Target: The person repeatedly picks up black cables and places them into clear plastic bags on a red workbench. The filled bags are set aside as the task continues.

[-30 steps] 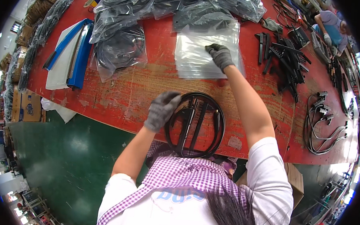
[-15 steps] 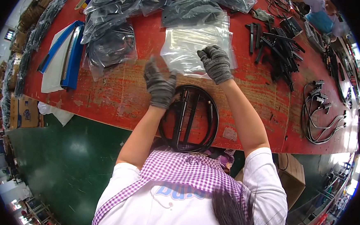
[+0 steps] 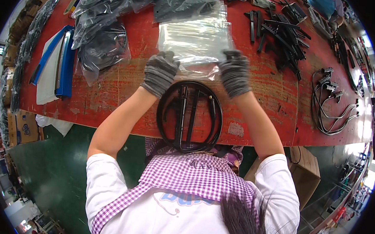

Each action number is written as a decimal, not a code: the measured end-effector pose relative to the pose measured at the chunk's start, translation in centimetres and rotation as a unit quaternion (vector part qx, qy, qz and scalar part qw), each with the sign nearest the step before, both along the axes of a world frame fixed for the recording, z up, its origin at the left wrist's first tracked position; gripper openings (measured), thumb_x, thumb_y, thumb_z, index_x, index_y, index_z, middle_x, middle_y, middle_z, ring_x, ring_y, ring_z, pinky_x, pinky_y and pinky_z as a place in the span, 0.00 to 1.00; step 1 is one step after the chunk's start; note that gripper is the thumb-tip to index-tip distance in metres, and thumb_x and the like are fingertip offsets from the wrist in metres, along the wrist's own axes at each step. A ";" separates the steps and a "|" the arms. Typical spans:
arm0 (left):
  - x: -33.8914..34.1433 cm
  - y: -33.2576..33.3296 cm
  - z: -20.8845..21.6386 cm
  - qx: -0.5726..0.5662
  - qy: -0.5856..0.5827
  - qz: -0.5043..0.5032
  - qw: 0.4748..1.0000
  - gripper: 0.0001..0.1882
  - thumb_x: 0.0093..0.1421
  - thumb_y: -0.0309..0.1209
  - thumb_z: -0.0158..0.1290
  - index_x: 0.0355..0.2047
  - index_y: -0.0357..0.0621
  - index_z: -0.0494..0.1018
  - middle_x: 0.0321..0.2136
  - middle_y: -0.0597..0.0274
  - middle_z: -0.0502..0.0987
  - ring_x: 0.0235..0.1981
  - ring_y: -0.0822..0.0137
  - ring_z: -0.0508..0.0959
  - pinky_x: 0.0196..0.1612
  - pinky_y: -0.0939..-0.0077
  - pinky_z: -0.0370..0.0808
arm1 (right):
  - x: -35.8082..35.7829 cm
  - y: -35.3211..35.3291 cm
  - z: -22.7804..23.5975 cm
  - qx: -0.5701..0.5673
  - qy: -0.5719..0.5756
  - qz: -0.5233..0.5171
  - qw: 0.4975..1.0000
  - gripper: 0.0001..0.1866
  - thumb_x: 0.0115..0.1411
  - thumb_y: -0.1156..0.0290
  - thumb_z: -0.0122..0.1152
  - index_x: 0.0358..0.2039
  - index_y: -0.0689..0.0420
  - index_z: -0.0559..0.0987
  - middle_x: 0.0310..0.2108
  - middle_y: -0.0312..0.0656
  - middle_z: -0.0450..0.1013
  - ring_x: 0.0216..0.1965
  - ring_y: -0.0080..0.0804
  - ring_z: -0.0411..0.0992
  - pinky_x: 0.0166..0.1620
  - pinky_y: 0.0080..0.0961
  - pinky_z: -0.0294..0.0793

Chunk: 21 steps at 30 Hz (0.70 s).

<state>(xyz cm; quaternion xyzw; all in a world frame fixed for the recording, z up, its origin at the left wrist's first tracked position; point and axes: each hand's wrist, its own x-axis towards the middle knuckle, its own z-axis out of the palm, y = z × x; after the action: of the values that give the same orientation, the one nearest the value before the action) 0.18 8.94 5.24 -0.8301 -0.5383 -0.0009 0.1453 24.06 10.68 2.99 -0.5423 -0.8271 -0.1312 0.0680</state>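
A stack of clear plastic bags (image 3: 192, 38) lies on the red table in front of me. My left hand (image 3: 161, 73), in a grey striped glove, is at the near left corner of the stack, its fingers bent and closed on the edge of a bag. At the near right corner is my right hand (image 3: 234, 73), gloved alike; motion smears its fingers, so its grip is unclear. Between my forearms, a coiled black cable (image 3: 159, 111) rests at the table's near edge, partly over it. Two straight black bars (image 3: 192, 117) lie inside the coil.
Filled plastic bags (image 3: 103, 47) are heaped at the far left, beside a blue-and-white folder-like holder (image 3: 66, 64). Black plastic parts (image 3: 282, 39) are piled at the right, with grey cables (image 3: 323, 108) nearer. Beneath the table's right side is a cardboard box (image 3: 306, 173). Another person (image 3: 323, 5) is at the far right.
My right hand has come down from the top of the bags to their near right corner. The left hand has closed in at the near left corner. The view has shifted slightly.
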 end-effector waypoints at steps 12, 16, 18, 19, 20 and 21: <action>-4.5 -5.1 -8.7 0.023 -0.029 -0.107 0.994 0.23 0.55 0.30 0.41 0.53 0.48 0.62 0.27 0.59 0.73 0.23 0.66 0.74 0.24 0.70 0.72 | 4.7 -9.2 -5.3 -0.131 0.059 0.116 0.983 0.28 0.51 0.70 0.49 0.55 0.47 0.62 0.17 0.42 0.68 0.20 0.38 0.68 0.22 0.36 0.65; -6.0 -14.5 -8.3 -0.135 0.053 -0.064 0.987 0.19 0.54 0.31 0.42 0.47 0.44 0.66 0.27 0.58 0.73 0.26 0.64 0.74 0.25 0.68 0.71 | 5.0 -18.3 -4.2 -0.133 -0.093 0.157 0.974 0.32 0.50 0.72 0.46 0.59 0.44 0.57 0.15 0.37 0.63 0.19 0.32 0.65 0.20 0.31 0.63; -5.9 -18.9 -5.8 -0.173 -0.073 -0.030 0.982 0.17 0.55 0.31 0.41 0.45 0.44 0.67 0.27 0.58 0.73 0.25 0.65 0.74 0.26 0.70 0.72 | 4.5 -20.5 -3.4 -0.184 0.034 0.195 0.963 0.31 0.52 0.71 0.45 0.58 0.42 0.59 0.14 0.35 0.61 0.17 0.31 0.64 0.20 0.31 0.62; -6.4 -21.2 -6.5 -0.191 -0.101 -0.014 0.976 0.17 0.56 0.30 0.41 0.46 0.45 0.67 0.28 0.58 0.74 0.26 0.64 0.74 0.27 0.69 0.72 | 4.5 -21.2 -3.9 -0.214 0.068 0.204 0.953 0.30 0.51 0.70 0.46 0.58 0.42 0.61 0.14 0.36 0.62 0.17 0.32 0.64 0.20 0.31 0.63; -5.5 -22.5 -5.2 -0.108 -0.148 -0.030 0.983 0.17 0.56 0.31 0.41 0.46 0.45 0.68 0.33 0.56 0.75 0.30 0.61 0.75 0.32 0.70 0.72 | 4.6 -21.8 -4.5 -0.245 0.100 0.221 0.939 0.29 0.51 0.69 0.47 0.57 0.42 0.62 0.14 0.36 0.63 0.17 0.33 0.64 0.20 0.32 0.63; -4.9 -24.4 -4.9 -0.220 -0.319 0.004 0.922 0.17 0.56 0.31 0.42 0.46 0.46 0.68 0.35 0.56 0.76 0.32 0.60 0.76 0.34 0.70 0.72 | 4.7 -22.1 -4.6 -0.274 0.130 0.237 0.923 0.28 0.51 0.68 0.48 0.56 0.43 0.64 0.14 0.37 0.64 0.17 0.34 0.65 0.20 0.32 0.64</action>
<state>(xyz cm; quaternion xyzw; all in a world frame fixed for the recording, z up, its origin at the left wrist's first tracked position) -4.68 -15.42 0.38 -0.7950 -0.5458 -0.1462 -0.2208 28.71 -11.39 -1.64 -0.3400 -0.9190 0.1926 0.0531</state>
